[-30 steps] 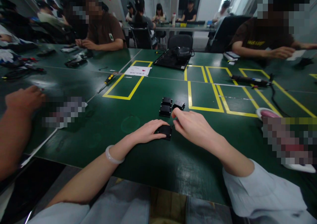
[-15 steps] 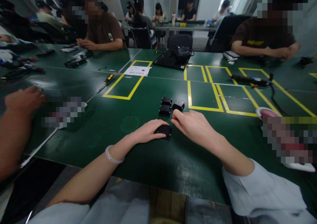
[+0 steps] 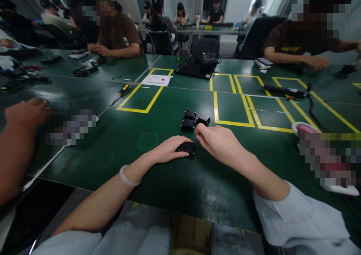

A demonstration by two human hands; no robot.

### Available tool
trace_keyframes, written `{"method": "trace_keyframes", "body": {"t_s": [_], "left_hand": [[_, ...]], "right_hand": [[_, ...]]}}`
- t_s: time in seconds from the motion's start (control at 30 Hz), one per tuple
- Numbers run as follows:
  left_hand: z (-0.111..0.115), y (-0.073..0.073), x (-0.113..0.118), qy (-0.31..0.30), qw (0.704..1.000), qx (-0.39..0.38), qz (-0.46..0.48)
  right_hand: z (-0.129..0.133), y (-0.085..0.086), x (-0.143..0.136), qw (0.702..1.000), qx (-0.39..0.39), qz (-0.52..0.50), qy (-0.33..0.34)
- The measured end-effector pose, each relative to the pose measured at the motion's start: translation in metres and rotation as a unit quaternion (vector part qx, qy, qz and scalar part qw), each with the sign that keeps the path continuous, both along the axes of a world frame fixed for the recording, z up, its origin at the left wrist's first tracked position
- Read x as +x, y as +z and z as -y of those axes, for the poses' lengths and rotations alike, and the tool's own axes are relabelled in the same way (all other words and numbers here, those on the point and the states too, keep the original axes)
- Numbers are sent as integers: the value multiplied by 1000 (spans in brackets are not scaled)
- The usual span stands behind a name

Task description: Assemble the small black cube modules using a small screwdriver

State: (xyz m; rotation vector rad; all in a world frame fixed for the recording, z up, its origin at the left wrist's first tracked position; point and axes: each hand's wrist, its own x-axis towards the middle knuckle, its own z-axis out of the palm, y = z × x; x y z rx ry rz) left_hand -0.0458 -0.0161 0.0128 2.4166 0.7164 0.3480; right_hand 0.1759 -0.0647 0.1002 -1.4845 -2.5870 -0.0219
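Note:
My left hand [image 3: 170, 149] grips a small black box [image 3: 187, 149] on the green table, fingers over its far side and thumb along its near side. My right hand [image 3: 214, 139] is closed in a pinch at the box's far right corner. A thin dark tool [image 3: 197, 143] shows between its fingertips and the box; most of it is hidden. Just beyond my hands lie more black boxes: a pair [image 3: 188, 121] in a line and a tilted one [image 3: 203, 119] to their right.
A yellow-black screwdriver [image 3: 123, 90] and white paper [image 3: 156, 80] lie ahead left. A black panel [image 3: 194, 67] is farther back. At the right are a black cabled tool [image 3: 284, 91] and a white-edged object [image 3: 338, 187]. Another person's hand [image 3: 28, 112] rests at left.
My hands and the boxes hold nearly the same places, with my right fingers slightly shifted. Across the table at the right, a person's hands have moved apart.

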Motion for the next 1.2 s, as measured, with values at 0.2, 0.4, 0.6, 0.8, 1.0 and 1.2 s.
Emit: {"method": "trace_keyframes", "body": {"t_s": [0.2, 0.4, 0.6, 0.8, 1.0, 1.2], "left_hand": [[-1, -2, 0, 4, 1000, 6, 3], [-1, -1, 0, 2, 1000, 0, -3], [0, -2, 0, -1, 1000, 1, 0], [0, -2, 0, -4, 1000, -1, 5], [0, -1, 0, -3, 1000, -9, 13], [0, -1, 0, -1, 1000, -3, 9]], "right_hand": [[2, 1, 0, 1000, -4, -12, 9], [-1, 0, 0, 1000, 2, 5, -1], [1, 2, 1, 1000, 6, -10, 7], [0, 0, -1, 1000, 2, 13, -2], [1, 0, 0, 1000, 10, -17, 16], [1, 1, 1, 1000, 9, -19, 14]]}}
